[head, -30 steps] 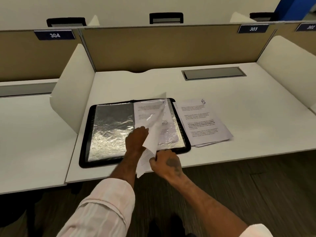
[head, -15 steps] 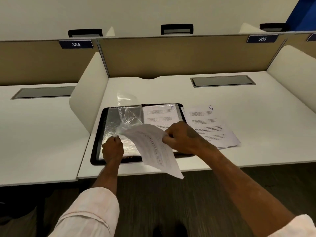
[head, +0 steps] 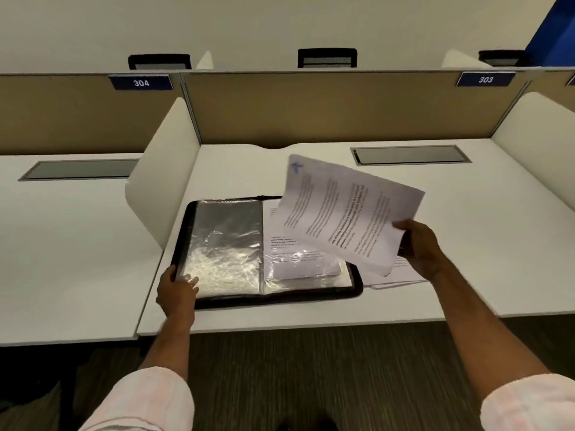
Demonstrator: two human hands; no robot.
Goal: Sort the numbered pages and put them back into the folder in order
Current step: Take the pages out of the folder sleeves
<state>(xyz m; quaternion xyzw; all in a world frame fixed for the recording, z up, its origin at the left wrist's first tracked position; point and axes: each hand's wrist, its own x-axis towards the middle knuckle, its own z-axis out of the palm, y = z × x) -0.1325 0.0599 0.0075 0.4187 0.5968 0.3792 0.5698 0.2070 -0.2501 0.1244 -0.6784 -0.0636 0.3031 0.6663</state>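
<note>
Open folder (head: 249,300) at the near edge of the table (head: 466,244), its long axis running left to right along that edge. Your left hand (head: 177,290) grips the folder's near-left corner, thumb on top and fingers curled under the rim. Your right hand (head: 417,247) pinches the held page (head: 348,213) at its near-right end and holds it clear of the table.

The held page hangs tilted above the folder's right half. Its long axis runs from far-left to near-right, and a blue handwritten number (head: 297,167), too blurred to read, sits at the far-left corner.

The left sleeve (head: 224,244) appears empty, while the right sleeve (head: 298,262) shows a printed sheet inside. The loose stack (head: 401,276) lies on the table just beside the folder's right edge, mostly hidden under the held page and your right hand.

The page probably goes either down onto the stack or into a sleeve. The stack lies directly beneath your right hand, so setting the page down there is a short drop. The empty sleeve lies to the left, nearer your left hand, so you would need to swing the page's free end across the spine. Which side the sleeves open on cannot be told.
</note>
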